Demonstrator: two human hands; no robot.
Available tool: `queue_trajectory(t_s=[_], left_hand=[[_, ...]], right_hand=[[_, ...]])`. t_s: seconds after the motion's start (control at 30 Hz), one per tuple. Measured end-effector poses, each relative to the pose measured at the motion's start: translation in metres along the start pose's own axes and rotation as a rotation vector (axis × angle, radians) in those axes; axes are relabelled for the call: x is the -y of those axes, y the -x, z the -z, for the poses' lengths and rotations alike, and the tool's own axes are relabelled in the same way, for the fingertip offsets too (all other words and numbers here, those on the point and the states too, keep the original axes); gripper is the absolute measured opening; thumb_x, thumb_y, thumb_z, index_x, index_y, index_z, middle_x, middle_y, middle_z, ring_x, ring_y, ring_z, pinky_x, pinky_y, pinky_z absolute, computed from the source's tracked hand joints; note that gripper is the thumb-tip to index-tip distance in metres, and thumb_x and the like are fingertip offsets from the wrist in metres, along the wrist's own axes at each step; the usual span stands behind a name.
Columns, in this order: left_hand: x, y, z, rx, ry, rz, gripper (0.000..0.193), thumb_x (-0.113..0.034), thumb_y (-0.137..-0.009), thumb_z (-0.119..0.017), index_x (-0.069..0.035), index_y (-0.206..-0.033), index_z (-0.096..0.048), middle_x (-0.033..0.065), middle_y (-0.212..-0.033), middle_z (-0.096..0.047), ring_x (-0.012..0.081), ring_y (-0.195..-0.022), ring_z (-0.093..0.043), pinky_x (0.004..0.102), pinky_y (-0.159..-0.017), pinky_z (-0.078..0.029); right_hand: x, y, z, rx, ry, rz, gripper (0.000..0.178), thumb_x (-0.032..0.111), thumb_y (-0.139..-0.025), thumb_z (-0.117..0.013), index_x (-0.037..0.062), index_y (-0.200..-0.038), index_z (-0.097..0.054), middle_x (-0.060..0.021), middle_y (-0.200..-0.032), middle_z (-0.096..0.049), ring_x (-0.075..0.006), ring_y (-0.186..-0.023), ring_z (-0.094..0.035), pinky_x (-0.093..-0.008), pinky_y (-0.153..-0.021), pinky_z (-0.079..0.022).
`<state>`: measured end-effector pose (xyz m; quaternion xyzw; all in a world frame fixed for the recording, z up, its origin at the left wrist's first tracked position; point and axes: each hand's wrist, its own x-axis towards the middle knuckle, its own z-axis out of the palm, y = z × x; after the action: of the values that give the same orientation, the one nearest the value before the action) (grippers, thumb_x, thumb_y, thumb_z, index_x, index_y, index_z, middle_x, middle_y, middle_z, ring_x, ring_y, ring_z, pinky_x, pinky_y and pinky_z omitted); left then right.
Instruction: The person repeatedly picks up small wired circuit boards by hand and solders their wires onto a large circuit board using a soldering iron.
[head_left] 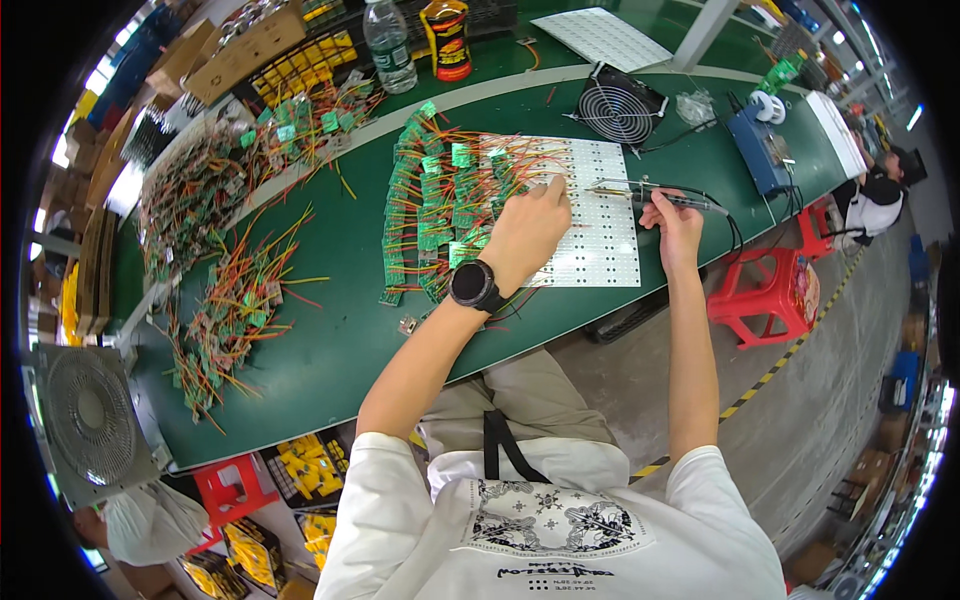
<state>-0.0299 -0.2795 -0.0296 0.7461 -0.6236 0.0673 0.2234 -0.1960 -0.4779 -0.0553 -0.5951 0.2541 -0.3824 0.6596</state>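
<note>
My right hand point(676, 228) is closed round a soldering iron point(690, 202) with a thin metal feed guide and black cables; its tip points left over a white perforated panel point(610, 255). Above the same panel, my left hand point(528, 232), with a black watch on the wrist, has its fingers drawn together close to the iron's tip. What they pinch is too small to make out. Rows of small green circuit boards point(437, 190) with red and orange wires lie beside and partly over the panel's left side, some hidden by my left hand.
Loose wired boards point(235, 310) heap on the green table's left. A black fan point(618, 105), a blue box-shaped unit point(760, 150) with a solder spool, and a water bottle point(390, 50) stand farther back. Red stools point(765, 298) are at right. Other people sit at both sides.
</note>
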Motion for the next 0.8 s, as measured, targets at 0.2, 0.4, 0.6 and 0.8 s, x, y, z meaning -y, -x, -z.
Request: queue_trajectory(t_s=[0.2, 0.4, 0.6, 0.8], left_hand=[[-0.001, 0.003, 0.006, -0.176, 0.016, -0.033, 0.02, -0.011, -0.081, -0.066, 0.002, -0.093, -0.058, 0.0135, -0.101, -0.055, 0.0308, -0.093, -0.059, 0.0423, -0.079, -0.05], [-0.009, 0.004, 0.007, -0.103, 0.339, -0.159, 0.011, -0.011, -0.088, -0.06, -0.003, -0.091, -0.054, 0.0102, -0.084, -0.061, 0.031, -0.082, -0.061, 0.0401, -0.08, -0.045], [-0.007, 0.006, -0.004, -0.173, -0.053, -0.072, 0.012, -0.007, -0.078, -0.059, -0.005, -0.09, -0.058, 0.0088, -0.079, -0.061, 0.0261, -0.077, -0.064, 0.0376, -0.073, -0.048], [-0.002, 0.008, -0.005, -0.205, -0.054, -0.03, 0.008, -0.007, -0.072, -0.061, -0.006, -0.079, -0.064, 0.0083, -0.08, -0.062, 0.0253, -0.075, -0.065, 0.0368, -0.074, -0.049]], right_hand=[[-0.002, 0.001, 0.002, 0.013, -0.049, 0.001, 0.02, 0.009, -0.088, -0.068, -0.0046, -0.1, -0.062, -0.0105, -0.074, -0.065, -0.0166, -0.058, -0.061, -0.0241, -0.055, -0.046], [-0.002, 0.002, 0.001, 0.008, -0.062, -0.004, 0.02, 0.009, -0.088, -0.067, -0.0049, -0.102, -0.062, -0.0108, -0.075, -0.065, -0.0164, -0.058, -0.061, -0.0243, -0.055, -0.047], [-0.002, 0.003, 0.001, -0.002, -0.046, 0.001, 0.019, 0.008, -0.088, -0.067, -0.0053, -0.101, -0.063, -0.0113, -0.074, -0.065, -0.0173, -0.057, -0.062, -0.0249, -0.054, -0.047], [-0.001, 0.004, 0.001, 0.05, -0.008, 0.025, 0.019, 0.007, -0.087, -0.066, -0.0058, -0.1, -0.063, -0.0118, -0.072, -0.065, -0.0184, -0.056, -0.062, -0.0253, -0.053, -0.047]])
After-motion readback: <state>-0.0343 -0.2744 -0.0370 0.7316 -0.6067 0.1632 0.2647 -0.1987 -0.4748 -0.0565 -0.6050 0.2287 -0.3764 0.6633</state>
